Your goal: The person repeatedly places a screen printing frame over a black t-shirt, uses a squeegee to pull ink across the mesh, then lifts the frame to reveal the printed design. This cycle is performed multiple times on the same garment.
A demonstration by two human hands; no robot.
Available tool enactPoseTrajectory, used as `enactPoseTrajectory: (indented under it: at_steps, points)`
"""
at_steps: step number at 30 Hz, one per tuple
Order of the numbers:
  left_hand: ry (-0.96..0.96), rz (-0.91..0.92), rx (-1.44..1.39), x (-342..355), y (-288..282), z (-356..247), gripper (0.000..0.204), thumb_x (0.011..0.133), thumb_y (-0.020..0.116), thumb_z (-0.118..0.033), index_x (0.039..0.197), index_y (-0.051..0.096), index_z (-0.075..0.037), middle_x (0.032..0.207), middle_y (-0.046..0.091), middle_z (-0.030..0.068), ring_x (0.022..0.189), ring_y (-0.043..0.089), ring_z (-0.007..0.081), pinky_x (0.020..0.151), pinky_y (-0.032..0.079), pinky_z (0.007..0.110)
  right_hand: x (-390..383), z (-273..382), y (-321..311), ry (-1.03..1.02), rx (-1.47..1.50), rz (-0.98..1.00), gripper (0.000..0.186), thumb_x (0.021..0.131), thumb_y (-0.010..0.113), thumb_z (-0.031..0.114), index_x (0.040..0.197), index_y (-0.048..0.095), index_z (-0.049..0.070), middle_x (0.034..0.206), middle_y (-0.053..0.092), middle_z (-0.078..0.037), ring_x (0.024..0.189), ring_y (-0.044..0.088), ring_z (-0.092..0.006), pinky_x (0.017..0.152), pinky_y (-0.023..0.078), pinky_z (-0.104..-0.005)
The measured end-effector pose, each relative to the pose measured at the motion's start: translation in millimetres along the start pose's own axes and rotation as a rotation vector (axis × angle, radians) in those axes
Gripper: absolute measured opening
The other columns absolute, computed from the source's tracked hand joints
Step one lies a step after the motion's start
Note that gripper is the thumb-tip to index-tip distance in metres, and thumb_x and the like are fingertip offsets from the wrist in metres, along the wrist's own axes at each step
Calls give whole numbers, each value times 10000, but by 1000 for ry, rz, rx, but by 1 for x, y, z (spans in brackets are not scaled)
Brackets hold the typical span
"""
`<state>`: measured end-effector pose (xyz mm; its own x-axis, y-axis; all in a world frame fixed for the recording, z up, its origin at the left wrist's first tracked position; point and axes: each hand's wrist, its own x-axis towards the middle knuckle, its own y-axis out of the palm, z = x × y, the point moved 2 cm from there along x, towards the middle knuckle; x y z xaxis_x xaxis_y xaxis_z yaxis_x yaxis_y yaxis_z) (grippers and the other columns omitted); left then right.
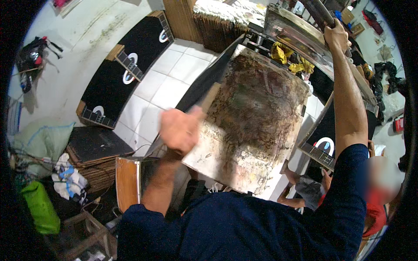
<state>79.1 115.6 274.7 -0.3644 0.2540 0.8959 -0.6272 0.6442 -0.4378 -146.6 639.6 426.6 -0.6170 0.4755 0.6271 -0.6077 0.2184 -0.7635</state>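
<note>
Head view: at upper right, grips a dark bar (318, 12), probably stiff and heavy, best held round its shaft, in the right hand (337, 37), and holds the left hand (180, 130), grip too blurred to tell, near the central stained board (265, 100).

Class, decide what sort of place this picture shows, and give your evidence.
Probably a workshop, perhaps for printing: a heavily stained board, a raised, tilted frame behind it, and a stack of flat boards on the left.
</note>
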Motion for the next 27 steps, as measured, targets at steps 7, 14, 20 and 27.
enactPoseTrajectory:
  at_steps: [7, 14, 20, 27]
  points:
    - [139, 387, -529, -79, 44, -210, 315, 752, 726, -160, 1033, 739, -18, 810, 574, 23, 807, 565, 188, 742, 450, 353, -6, 9, -4, -49, 11, -14, 518, 910, 655, 375, 1423, 602, 320, 1332, 697, -56, 1271, 618, -313, 1066, 402, -567]
    - [-356, 689, -688, -166, 77, -115, 579, 676, 903, -396, 1071, 747, -4, 1145, 716, 191, 1121, 649, 359, 995, 498, 501, -16, 14, -8, -7, -51, -32, 535, 899, 666, 364, 1430, 604, 329, 1342, 693, -39, 1274, 617, -289, 1051, 428, -550]
    - [-1185, 687, 544, -289, 7, 128, 721, 949, 651, -537, 1385, 551, 29, 1365, 581, 287, 1262, 546, 453, 1055, 433, 528, -21, 11, -4, 29, -47, -18, 541, 906, 662, 410, 1437, 598, 326, 1306, 714, -60, 1242, 644, -299, 1036, 444, -531]
    - [-1455, 562, 144, -341, -28, 182, 664, 1071, 492, -511, 840, 660, 89, 749, 670, 199, 730, 628, 365, 715, 456, 501, -16, 11, -9, 52, -24, -20, 535, 884, 667, 420, 1409, 618, 325, 1277, 728, -79, 1202, 668, -319, 1030, 458, -526]
